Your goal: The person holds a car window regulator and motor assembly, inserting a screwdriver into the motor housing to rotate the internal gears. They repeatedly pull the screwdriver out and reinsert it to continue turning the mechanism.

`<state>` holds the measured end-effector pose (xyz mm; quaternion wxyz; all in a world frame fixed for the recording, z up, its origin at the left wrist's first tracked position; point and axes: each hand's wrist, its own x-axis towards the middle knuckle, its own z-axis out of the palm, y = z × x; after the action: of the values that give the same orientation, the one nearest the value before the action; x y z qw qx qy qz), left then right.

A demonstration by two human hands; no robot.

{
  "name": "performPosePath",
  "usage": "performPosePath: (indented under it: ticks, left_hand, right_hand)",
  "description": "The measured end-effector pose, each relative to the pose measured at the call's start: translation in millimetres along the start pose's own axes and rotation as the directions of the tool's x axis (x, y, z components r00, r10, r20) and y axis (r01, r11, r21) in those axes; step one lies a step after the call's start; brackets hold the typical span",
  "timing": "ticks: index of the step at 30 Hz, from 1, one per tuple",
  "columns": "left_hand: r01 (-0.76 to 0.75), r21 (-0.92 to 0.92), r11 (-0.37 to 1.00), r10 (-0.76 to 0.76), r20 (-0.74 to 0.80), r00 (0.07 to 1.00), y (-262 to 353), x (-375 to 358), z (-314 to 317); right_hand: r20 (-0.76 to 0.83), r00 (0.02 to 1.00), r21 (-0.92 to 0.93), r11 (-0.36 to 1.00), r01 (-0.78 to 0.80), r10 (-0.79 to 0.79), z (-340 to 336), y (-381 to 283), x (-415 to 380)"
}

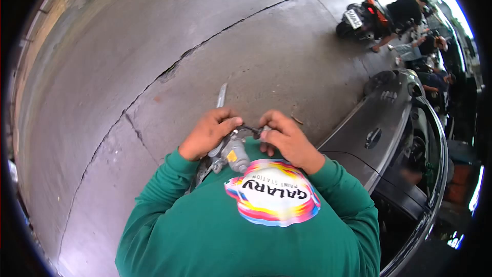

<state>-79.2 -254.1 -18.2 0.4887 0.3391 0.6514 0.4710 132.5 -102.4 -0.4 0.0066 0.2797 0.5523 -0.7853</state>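
In front of my chest is a grey electric motor (pixel 235 155) with a yellow label, part of what looks like a car window regulator. Its pale metal strip (pixel 222 95) sticks out beyond my left hand (pixel 211 132). The fingers of that hand are closed at the top of the motor, the thumb at a short black cable (pixel 249 129). My right hand (pixel 288 141) pinches a small dark piece, perhaps a connector, at the cable's other end. The fingertips partly cover it. Part of the assembly rests against my green shirt.
A grey car (pixel 353 133) stands close on my right, with a thin black wire (pixel 353 157) running across its side. Farther off, a motorcycle (pixel 365 19) and several people are at the upper right. The concrete floor (pixel 128 61) has a long crack.
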Motion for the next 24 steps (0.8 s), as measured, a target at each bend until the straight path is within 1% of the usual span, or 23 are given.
performPosePath:
  ticks: [1, 2, 3, 4, 5, 6, 8, 12, 14, 18, 20, 24]
  left_hand:
    - [0.010, -0.007, 1.000, -0.010, 0.005, 1.000, 2, 3, 3]
    - [0.011, -0.016, 1.000, -0.011, 0.021, 1.000, 2, 3, 3]
    - [0.018, -0.026, 1.000, -0.017, 0.035, 0.999, 4, 4, 7]
    - [0.021, -0.055, 0.998, -0.018, 0.054, 0.998, 2, 4, 11]
    - [0.039, -0.077, 0.996, -0.034, 0.056, 0.998, 0, 5, 14]
    - [0.009, -0.075, 0.997, -0.003, 0.088, 0.996, 0, 7, 15]
    - [0.066, -0.109, 0.992, -0.059, 0.065, 0.996, -1, 4, 15]
    - [0.044, -0.122, 0.992, -0.039, 0.049, 0.998, 1, 2, 20]
    - [0.044, -0.104, 0.994, -0.038, 0.063, 0.997, 5, 1, 20]
    - [0.054, -0.103, 0.993, -0.048, 0.054, 0.997, 5, -1, 21]
    - [0.059, -0.137, 0.989, -0.054, 0.043, 0.998, 7, -3, 21]
    - [0.038, -0.118, 0.992, -0.036, 0.021, 0.999, 6, -5, 21]
  right_hand:
    - [0.009, 1.000, -0.083, 0.996, -0.022, 0.023, 0, -7, -1]
    - [-0.007, 1.000, -0.152, 0.988, -0.005, 0.004, 2, -6, 1]
    - [-0.027, 0.999, -0.179, 0.984, 0.022, -0.027, 4, -13, -2]
    - [-0.059, 0.980, -0.296, 0.941, 0.164, -0.189, 3, -3, 2]
    - [-0.048, 0.940, -0.408, 0.866, 0.290, -0.338, 0, 8, 6]
    - [-0.080, 0.930, -0.429, 0.855, 0.292, -0.358, -1, 5, 5]
    - [-0.102, 0.946, -0.437, 0.868, 0.236, -0.308, 1, 3, 4]
    - [-0.156, 0.939, -0.471, 0.859, 0.201, -0.306, 4, -1, 1]
    - [-0.200, 0.932, -0.428, 0.883, 0.194, -0.301, 2, 3, 2]
    - [-0.197, 0.926, -0.445, 0.871, 0.208, -0.322, 2, 4, 2]
    - [-0.180, 0.920, -0.457, 0.858, 0.234, -0.347, 2, 4, 1]
    - [-0.177, 0.928, -0.454, 0.864, 0.219, -0.328, 2, 3, 2]
